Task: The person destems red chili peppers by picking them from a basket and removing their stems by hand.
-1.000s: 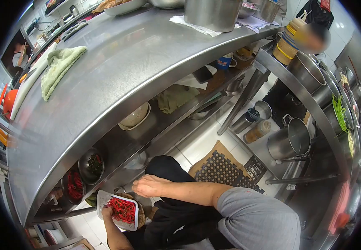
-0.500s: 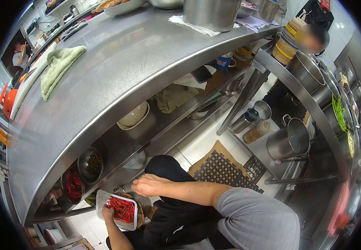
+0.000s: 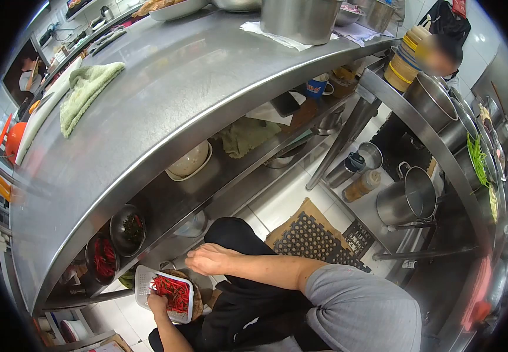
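Dried-looking red chillies (image 3: 177, 295) fill part of a white plastic basket (image 3: 190, 311), low at the left beside my legs. My left hand (image 3: 157, 303) reaches over the basket's near left side, fingers curled down among the chillies; a chilli seems pinched at the fingertips. My right hand (image 3: 207, 259) is closed just above the basket's right side, near my knee, its fingers pressed together; whatever it may hold is hidden. Under the basket, a round brownish object (image 3: 197, 305) partly shows.
On the lower shelf stand a bowl of red chillies (image 3: 102, 258) and a bowl of dark green pieces (image 3: 129, 230). The steel table (image 3: 166, 76) curves above, with a green cloth (image 3: 89, 94). Pots (image 3: 406, 196) stand to the right. Another person (image 3: 441, 56) is at the upper right.
My left hand has shifted slightly right within the basket, over the chillies. My right hand stays closed in nearly the same place.
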The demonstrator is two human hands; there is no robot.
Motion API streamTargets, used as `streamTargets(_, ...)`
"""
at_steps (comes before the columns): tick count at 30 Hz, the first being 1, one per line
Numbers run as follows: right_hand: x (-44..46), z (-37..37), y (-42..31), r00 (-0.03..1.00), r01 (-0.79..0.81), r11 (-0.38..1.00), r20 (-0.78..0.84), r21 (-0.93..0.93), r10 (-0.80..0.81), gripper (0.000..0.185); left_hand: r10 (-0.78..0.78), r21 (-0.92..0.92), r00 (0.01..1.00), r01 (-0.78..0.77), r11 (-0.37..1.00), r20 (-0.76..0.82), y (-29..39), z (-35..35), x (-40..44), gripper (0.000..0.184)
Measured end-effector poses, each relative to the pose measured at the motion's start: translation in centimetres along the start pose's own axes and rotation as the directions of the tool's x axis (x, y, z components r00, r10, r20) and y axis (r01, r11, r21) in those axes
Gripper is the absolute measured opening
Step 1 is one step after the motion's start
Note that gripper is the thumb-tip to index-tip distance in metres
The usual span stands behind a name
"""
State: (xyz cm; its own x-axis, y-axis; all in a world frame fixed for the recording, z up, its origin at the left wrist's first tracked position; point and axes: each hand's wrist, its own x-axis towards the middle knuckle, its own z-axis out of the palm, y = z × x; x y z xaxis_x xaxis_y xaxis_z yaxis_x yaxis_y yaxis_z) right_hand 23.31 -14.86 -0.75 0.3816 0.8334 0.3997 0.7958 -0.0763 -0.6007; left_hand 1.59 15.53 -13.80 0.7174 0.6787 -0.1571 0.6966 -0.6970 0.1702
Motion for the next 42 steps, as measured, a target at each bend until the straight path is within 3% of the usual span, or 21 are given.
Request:
streamTargets(16,0.0,-0.1,-0.1,0.999,-0.019,1.0,0.036,0.018,0.018,0.013,-0.046,-0.044,0.998,0.047,0.998,0.036,0.8,-0.7,-0.7,0.04)
streamTargets(26,-0.1,-0.4,-0.2,0.999,0.007,1.0,-0.038,0.013,-0.007,0.015,0.073,0.059,0.996,-0.077,0.995,0.059,2.5,-0.6,-4.0,0.039)
streamTargets(31,0.0,-0.1,0.0,1.0,-0.001,1.0,0.007,-0.001,0.001,0.014,0.135,0.081,0.99,-0.138,0.987,0.037,2.6,-0.5,-4.6,0.037)
streamTargets(34,0.0,-0.2,-0.1,1.0,-0.011,1.0,0.007,-0.015,0.011,0.013,0.07,-0.051,0.982,-0.062,0.997,0.178,4.9,-4.3,-4.3,0.033)
streamTargets(36,0.0,-0.2,-0.1,1.0,-0.014,1.0,0.011,-0.018,0.014,0.012,-0.2,-0.104,0.865,0.276,0.955,0.461,6.8,-7.3,-3.8,0.032)
streamTargets(37,0.0,-0.1,-0.1,0.999,-0.02,1.0,0.025,-0.022,0.021,0.012,-0.199,-0.106,0.865,0.276,0.955,0.46,5.2,-6.3,-2.6,0.032)
streamTargets(39,0.0,-0.1,-0.2,0.999,-0.024,0.999,0.039,-0.023,0.025,0.011,0.048,0.025,0.996,-0.05,0.998,0.075,0.1,-3.1,1.4,0.03)
streamTargets(42,0.1,-0.5,-0.3,0.999,-0.019,1.0,0.043,0.001,0.019,0.012,-0.087,0.046,0.99,0.082,0.996,0.115,0.0,-3.4,4.6,0.038)
